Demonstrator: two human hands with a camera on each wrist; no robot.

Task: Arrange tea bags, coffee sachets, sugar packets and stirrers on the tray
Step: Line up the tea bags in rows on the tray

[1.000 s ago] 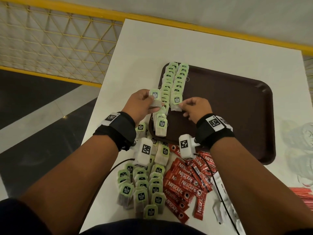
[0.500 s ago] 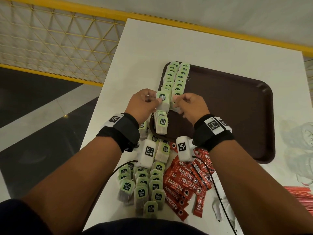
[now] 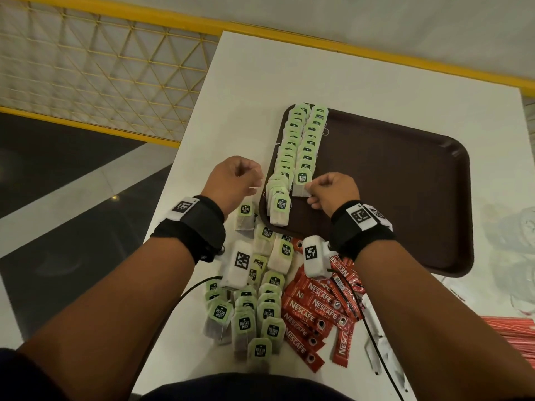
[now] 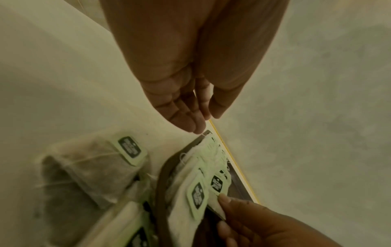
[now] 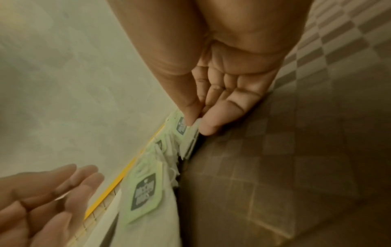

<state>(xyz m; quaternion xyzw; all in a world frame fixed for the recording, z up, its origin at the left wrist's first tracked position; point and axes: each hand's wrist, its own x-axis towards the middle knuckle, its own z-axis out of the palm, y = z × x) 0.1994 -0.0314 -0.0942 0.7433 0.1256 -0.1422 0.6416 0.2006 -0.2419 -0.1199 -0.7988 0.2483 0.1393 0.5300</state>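
A brown tray lies on the white table, with two rows of green-tagged tea bags along its left side. My right hand pinches the tea bag at the near end of the right row between thumb and forefinger; the right wrist view shows that right hand on the bag. My left hand hovers just off the tray's left rim, fingers relaxed and holding no bag. The left wrist view shows the left hand above the left row.
A heap of loose tea bags lies on the table near me, with red Nescafe sachets to its right. Red stirrers lie at the far right edge. The table's left edge is close to my left hand.
My left hand has let go of the tea bag it held at the near end of the left row and drawn back left off the tray. The right hand stays on its bag.
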